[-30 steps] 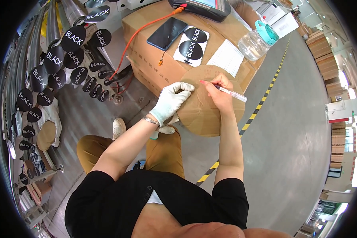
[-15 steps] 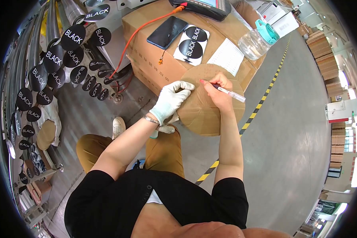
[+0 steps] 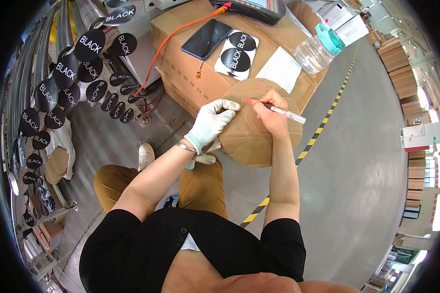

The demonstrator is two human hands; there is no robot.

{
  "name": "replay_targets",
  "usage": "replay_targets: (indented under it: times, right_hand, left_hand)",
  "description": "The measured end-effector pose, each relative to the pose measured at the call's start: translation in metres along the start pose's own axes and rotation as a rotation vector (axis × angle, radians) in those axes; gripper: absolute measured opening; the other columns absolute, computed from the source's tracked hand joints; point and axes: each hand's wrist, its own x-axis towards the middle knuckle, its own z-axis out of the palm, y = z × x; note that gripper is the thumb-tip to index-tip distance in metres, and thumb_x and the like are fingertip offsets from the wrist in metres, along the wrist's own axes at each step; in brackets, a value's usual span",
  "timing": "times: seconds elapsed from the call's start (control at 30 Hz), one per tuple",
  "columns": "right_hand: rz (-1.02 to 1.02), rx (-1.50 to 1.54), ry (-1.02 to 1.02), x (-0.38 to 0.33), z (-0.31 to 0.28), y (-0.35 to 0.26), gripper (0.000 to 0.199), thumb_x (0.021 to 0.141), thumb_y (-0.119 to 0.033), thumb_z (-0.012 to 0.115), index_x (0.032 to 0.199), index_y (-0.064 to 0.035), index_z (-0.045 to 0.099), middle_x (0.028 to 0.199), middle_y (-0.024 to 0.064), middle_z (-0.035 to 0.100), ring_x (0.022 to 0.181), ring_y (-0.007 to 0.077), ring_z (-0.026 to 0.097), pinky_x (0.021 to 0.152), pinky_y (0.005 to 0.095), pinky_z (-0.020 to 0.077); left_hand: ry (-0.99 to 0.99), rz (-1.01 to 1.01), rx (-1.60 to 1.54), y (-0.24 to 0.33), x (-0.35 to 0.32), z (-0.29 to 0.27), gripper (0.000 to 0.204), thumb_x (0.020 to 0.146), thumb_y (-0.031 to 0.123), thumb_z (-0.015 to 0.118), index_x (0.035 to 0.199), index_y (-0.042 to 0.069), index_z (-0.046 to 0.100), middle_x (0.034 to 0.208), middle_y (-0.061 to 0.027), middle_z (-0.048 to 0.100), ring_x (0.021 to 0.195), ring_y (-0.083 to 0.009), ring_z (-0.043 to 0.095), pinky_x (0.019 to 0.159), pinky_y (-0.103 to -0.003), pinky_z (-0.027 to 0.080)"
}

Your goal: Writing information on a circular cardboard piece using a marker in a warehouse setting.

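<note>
Steadying: left hand (image 3: 211,123), white-gloved, fingers curled nearly closed at the left rim of the cardboard disc (image 3: 247,139); reads as an edge pinch, underside hidden.
Pen hand: right hand (image 3: 273,112), bare, closed in a writing grip around the pen (image 3: 289,115), barrel sloping back to the right; point masked by the fingers, so contact with the board can't be told.
Disc position: in front of the person, far part overlapping the near side of the carton (image 3: 181,78), near part reaching back toward the knees.
Disc weight: probably light, one hand should carry it.
Disc stiffness: likely firm across the face, but faint creases show (expect it to flex there if pressed without backing).
Disc surface: matte brown, unlikely to slip, least of all against a fabric glove; not fragile, though the rim could crush or dent.
Disc hold: rim pinch, thumb on top and fingers under, left side suits; keep clear of the face near the pen. Better backed by the carton than hanging free.
Carton top: phone (image 3: 207,39) farther left, sheet of round black labels (image 3: 236,54) beside it, white paper (image 3: 279,70) just beyond the disc.
Carton far end: clear bottle with teal lid (image 3: 312,56) on the right, dark handheld device (image 3: 252,10) with an orange cable (image 3: 168,41).
Floor: yellow-black tape (image 3: 322,128) right of the carton.
Background: cardboard stacks (image 3: 401,73), far right.
</note>
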Motion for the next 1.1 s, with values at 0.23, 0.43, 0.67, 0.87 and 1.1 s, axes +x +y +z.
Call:
replay_targets:
  times: [0.23, 0.43, 0.67, 0.87, 1.1]
  right_hand:
    - [-0.014, 0.127, 0.136, 0.001, -0.005, 0.0, 0.027, 0.075, 0.004, 0.063, 0.065, -0.0075, 0.041, 0.056, -0.0002, 0.05, 0.045, 0.0034, 0.045, 0.041, 0.0191, 0.0328]
    - [0.031, 0.073, 0.189, -0.001, 0.002, -0.002, 0.027, 0.076, 0.004, 0.063, 0.065, -0.0068, 0.041, 0.057, -0.0016, 0.049, 0.047, 0.002, 0.043, 0.042, 0.0192, 0.0323]
    - [-0.101, -0.007, 0.064, -0.005, -0.001, 0.006, 0.028, 0.074, 0.007, 0.065, 0.065, -0.0056, 0.041, 0.059, -0.0053, 0.044, 0.053, 0.0, 0.037, 0.047, 0.0177, 0.0308]
    - [-0.167, 0.249, 0.194, -0.006, -0.007, 0.002, 0.024, 0.076, 0.006, 0.059, 0.068, -0.0058, 0.04, 0.057, -0.0008, 0.045, 0.047, 0.0032, 0.039, 0.045, 0.0191, 0.034]
    - [-0.144, 0.584, 0.547, 0.0, -0.017, 0.006, 0.017, 0.079, 0.001, 0.054, 0.072, -0.0056, 0.04, 0.057, 0.005, 0.045, 0.043, 0.01, 0.04, 0.041, 0.0213, 0.0303]
  left_hand:
    - [0.007, -0.011, -0.032, 0.003, -0.001, 0.002, 0.01, 0.086, 0.003, 0.056, 0.094, 0.001, 0.062, 0.091, -0.0005, 0.061, 0.082, -0.0064, 0.054, 0.077, -0.021, 0.045]
    - [0.01, -0.016, -0.022, 0.003, 0.0, 0.002, 0.011, 0.086, 0.002, 0.055, 0.094, 0.001, 0.062, 0.091, -0.0007, 0.061, 0.082, -0.0068, 0.054, 0.077, -0.021, 0.045]
    - [0.012, -0.03, -0.056, 0.004, -0.002, 0.003, 0.011, 0.086, 0.002, 0.054, 0.094, 0.001, 0.062, 0.091, -0.001, 0.061, 0.084, -0.0072, 0.054, 0.077, -0.021, 0.045]
    - [0.01, -0.023, -0.043, 0.002, -0.001, 0.003, 0.011, 0.086, 0.002, 0.054, 0.094, 0.001, 0.062, 0.09, -0.0011, 0.061, 0.082, -0.0072, 0.054, 0.077, -0.022, 0.045]
    - [0.003, -0.053, -0.058, 0.004, -0.002, 0.002, 0.011, 0.086, 0.003, 0.056, 0.095, 0.001, 0.062, 0.092, -0.0009, 0.061, 0.081, -0.0065, 0.054, 0.077, -0.022, 0.045]
